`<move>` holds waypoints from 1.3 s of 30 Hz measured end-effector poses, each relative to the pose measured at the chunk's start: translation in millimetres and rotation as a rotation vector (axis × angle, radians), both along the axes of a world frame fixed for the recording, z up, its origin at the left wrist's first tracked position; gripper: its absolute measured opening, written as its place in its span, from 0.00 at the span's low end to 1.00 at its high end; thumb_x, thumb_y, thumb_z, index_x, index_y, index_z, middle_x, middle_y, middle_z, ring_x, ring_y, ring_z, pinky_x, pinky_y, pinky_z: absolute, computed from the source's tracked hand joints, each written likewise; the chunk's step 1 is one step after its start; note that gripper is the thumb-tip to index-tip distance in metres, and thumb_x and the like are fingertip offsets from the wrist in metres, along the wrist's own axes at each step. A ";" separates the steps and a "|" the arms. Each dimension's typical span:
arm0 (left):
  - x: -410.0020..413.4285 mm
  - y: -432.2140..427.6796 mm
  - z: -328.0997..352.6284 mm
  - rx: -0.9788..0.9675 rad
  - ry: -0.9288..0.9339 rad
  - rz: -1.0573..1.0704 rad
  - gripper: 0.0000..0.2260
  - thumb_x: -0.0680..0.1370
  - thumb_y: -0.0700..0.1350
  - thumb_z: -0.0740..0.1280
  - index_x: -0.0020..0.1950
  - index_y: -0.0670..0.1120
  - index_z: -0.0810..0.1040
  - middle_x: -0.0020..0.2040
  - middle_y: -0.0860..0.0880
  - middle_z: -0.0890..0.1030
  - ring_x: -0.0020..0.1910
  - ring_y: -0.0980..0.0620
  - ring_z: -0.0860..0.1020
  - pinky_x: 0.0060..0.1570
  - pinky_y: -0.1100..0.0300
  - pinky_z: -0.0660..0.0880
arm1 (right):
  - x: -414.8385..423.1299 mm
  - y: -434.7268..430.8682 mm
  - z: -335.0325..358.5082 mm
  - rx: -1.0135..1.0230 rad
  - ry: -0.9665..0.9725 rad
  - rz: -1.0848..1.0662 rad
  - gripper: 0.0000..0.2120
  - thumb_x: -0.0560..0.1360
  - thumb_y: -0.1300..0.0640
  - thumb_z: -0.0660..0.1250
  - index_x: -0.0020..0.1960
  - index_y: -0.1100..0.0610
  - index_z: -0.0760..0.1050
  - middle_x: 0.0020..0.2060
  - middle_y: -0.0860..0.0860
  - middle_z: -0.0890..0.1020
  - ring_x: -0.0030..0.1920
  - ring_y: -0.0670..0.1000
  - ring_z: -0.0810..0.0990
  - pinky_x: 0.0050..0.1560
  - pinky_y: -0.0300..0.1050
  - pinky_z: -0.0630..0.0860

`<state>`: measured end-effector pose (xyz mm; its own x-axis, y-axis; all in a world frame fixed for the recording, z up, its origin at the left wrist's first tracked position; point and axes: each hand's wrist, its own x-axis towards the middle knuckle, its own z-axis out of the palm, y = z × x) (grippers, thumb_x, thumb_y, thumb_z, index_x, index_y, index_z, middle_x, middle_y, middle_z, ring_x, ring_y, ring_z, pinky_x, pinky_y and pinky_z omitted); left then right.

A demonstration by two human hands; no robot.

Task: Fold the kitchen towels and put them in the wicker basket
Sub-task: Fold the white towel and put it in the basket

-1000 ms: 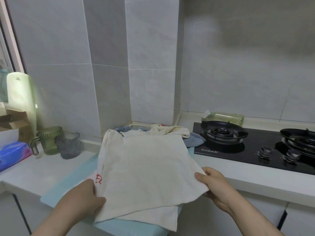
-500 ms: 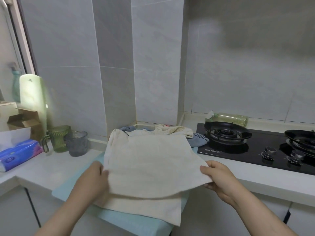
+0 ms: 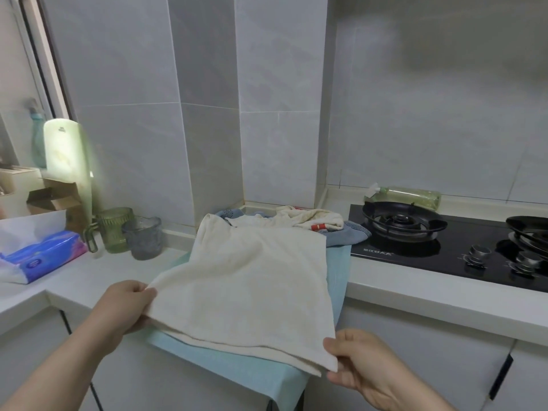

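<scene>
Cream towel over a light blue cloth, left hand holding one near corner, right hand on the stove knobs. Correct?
No: the head view shows the right hand pinching the other near corner of the cream towel, not on the stove knobs. The rest stands.

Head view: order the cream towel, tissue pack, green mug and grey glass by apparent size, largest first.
1. cream towel
2. tissue pack
3. green mug and grey glass: too alike to rank.
</scene>
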<state>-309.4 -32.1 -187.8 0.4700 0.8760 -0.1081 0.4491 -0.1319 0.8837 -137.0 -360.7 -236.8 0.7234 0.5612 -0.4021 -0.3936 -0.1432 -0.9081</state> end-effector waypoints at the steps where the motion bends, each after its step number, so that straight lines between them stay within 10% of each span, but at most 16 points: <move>1: -1.1 -0.1 -0.4 -0.026 0.009 -0.007 0.09 0.81 0.39 0.63 0.48 0.33 0.78 0.41 0.38 0.76 0.34 0.45 0.73 0.30 0.60 0.75 | -2.9 -0.6 -2.9 -0.006 0.017 -0.005 0.07 0.77 0.67 0.67 0.40 0.64 0.75 0.31 0.59 0.82 0.26 0.50 0.78 0.25 0.43 0.79; 16: 11.7 6.1 4.9 0.127 0.312 -0.152 0.04 0.76 0.40 0.66 0.47 0.45 0.80 0.48 0.45 0.80 0.49 0.46 0.77 0.55 0.52 0.76 | -5.0 1.9 -8.3 0.031 0.165 -0.031 0.07 0.77 0.66 0.66 0.40 0.62 0.72 0.35 0.60 0.83 0.38 0.59 0.81 0.36 0.51 0.81; 20: 13.0 8.8 4.3 0.215 0.414 -0.179 0.08 0.74 0.39 0.65 0.49 0.43 0.82 0.48 0.44 0.81 0.48 0.48 0.77 0.44 0.58 0.72 | -9.6 2.3 -4.5 0.056 0.171 0.028 0.05 0.76 0.70 0.66 0.51 0.70 0.76 0.46 0.68 0.84 0.49 0.67 0.83 0.51 0.63 0.80; 30: 9.0 18.2 0.1 0.192 0.496 -0.147 0.06 0.76 0.40 0.66 0.52 0.43 0.76 0.49 0.46 0.78 0.48 0.49 0.76 0.52 0.56 0.76 | -9.3 4.4 -6.6 -0.178 -0.015 -0.007 0.10 0.77 0.59 0.69 0.40 0.63 0.76 0.25 0.55 0.72 0.22 0.51 0.67 0.29 0.40 0.69; 39: 7.6 12.9 2.8 0.159 0.398 -0.170 0.06 0.75 0.42 0.67 0.49 0.40 0.78 0.49 0.40 0.78 0.45 0.45 0.76 0.43 0.55 0.74 | -10.4 9.9 -3.9 0.017 0.176 -0.134 0.06 0.79 0.61 0.65 0.47 0.64 0.74 0.40 0.61 0.80 0.38 0.59 0.79 0.38 0.50 0.76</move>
